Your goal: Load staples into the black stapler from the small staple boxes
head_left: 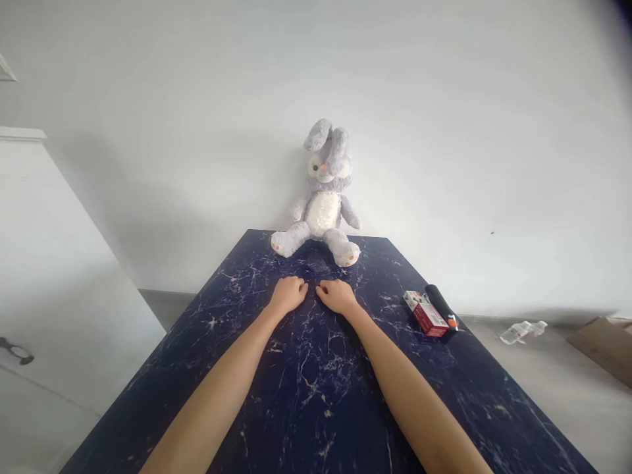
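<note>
Both my arms stretch forward over a dark blue marble-patterned table (306, 368). My left hand (289, 294) rests on the tabletop with its fingers curled into a loose fist. Close beside it, a small gap apart, my right hand (336, 296) lies curled in the same way. Nothing shows in either fist. Just beyond them a grey plush rabbit (323, 210) with a white belly sits upright at the far edge, its back toward the wall. One of its ears flops over its face. Neither hand touches it.
On the table's right side lie a red and white box (427, 316) and a black cylinder (441, 304) with an orange part. A white cabinet (64, 283) stands left. Clear plastic bottles (523, 331) and a cardboard box (605, 345) are on the floor at right.
</note>
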The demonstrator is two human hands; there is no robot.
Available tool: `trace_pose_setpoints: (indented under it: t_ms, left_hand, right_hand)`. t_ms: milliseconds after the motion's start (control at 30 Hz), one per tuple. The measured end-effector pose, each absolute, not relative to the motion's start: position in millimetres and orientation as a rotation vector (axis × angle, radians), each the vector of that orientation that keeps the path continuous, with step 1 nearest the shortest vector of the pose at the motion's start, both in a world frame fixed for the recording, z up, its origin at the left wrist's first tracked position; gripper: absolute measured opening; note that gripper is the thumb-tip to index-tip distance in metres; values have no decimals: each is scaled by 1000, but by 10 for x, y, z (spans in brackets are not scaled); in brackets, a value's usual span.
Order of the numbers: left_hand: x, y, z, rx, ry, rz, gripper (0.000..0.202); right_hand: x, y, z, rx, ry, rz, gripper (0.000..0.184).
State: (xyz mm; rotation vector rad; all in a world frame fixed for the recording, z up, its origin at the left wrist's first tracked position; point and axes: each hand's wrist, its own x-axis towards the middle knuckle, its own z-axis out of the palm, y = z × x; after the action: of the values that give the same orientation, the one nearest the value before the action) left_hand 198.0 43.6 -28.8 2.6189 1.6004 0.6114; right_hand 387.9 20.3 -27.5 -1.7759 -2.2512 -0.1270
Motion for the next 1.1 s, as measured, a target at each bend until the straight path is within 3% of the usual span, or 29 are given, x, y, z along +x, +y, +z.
trace_pose_setpoints:
  t_ms: [333, 1100]
  left_hand:
    - [2003, 372, -262, 2660, 1569, 746, 28]
    - [1979, 387, -302, 2671, 1516, 809, 21]
  right_hand:
    - [3884, 167, -291, -1766, -1905, -300, 37]
    - [3887, 174, -305, -1746, -1875, -316, 35]
